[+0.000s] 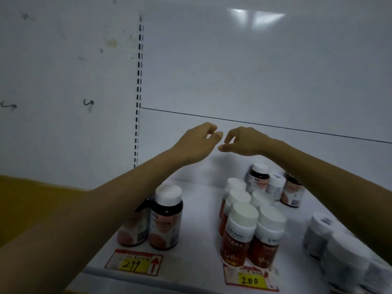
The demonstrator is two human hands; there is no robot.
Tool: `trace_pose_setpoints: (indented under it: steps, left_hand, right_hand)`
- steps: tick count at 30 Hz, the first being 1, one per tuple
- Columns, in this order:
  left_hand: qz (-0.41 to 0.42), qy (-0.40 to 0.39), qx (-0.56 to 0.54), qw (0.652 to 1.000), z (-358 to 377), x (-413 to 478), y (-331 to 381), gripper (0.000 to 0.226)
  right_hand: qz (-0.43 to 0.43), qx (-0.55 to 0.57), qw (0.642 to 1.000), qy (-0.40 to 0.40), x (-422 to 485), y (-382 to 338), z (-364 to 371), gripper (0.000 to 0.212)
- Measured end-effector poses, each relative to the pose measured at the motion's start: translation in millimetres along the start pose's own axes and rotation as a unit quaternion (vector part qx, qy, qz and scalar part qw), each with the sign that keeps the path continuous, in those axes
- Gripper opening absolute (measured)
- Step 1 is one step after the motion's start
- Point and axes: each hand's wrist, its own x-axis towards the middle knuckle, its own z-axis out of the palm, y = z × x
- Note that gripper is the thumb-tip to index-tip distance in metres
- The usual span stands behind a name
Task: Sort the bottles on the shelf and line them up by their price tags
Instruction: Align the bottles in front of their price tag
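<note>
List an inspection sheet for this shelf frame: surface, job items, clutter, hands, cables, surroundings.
Surface: white shelf, dimly lit; 299 tag and 200 tag on its front edge.
Job's things: two dark bottles behind the 299 tag, one partly hidden by the left arm; red-labelled bottles in two rows behind the 200 tag; white bottles along the right, partly behind the right arm.
Clutter: mixed group at the back, dark and white bottles together.
Hands: left hand and right hand raised above the shelf, close together, fingers loosely curled, holding nothing.
Cables: nothing seen.
Surroundings: white back panel, smudged at left; slotted upright; yellow surface at far left.
</note>
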Motion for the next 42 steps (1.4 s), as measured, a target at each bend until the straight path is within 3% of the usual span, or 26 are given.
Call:
trace_pose_setpoints:
  steps: [11, 22, 29, 33, 36, 42]
  left_hand:
    - [0.025, -0.129, 0.055, 0.99, 118.7, 45.9, 75.6, 0.051]
    - [0.003, -0.14, 0.125, 0.982, 178.0, 56.6, 110.9, 0.05]
    - [-0.029, -0.106, 0.121, 0.987, 194.4, 54.8, 108.1, 0.05]
    - [-0.042, -0.091, 0.123, 0.987, 198.4, 55.4, 112.0, 0.05]
    - [-0.061, -0.074, 0.098, 0.991, 201.2, 58.0, 114.1, 0.053]
    - [-0.094, -0.054, -0.059, 0.992, 199.0, 56.3, 126.0, 0.067]
  right_hand:
    - [0.111, 0.01, 0.994, 0.003, -37.6, 171.2, -16.0, 0.043]
    - [0.07, -0.019, 0.993, -0.097, -21.7, 231.8, 39.4, 0.056]
    - [0.048, 0.054, 0.996, -0.044, -26.7, 250.3, 45.9, 0.044]
    - [0.043, 0.085, 0.995, 0.024, -41.4, 253.1, 25.6, 0.037]
    - [0.028, 0.196, 0.979, 0.042, -50.9, 253.2, 2.3, 0.026]
    - [-0.055, 0.457, 0.887, 0.034, -67.0, 236.8, -37.4, 0.018]
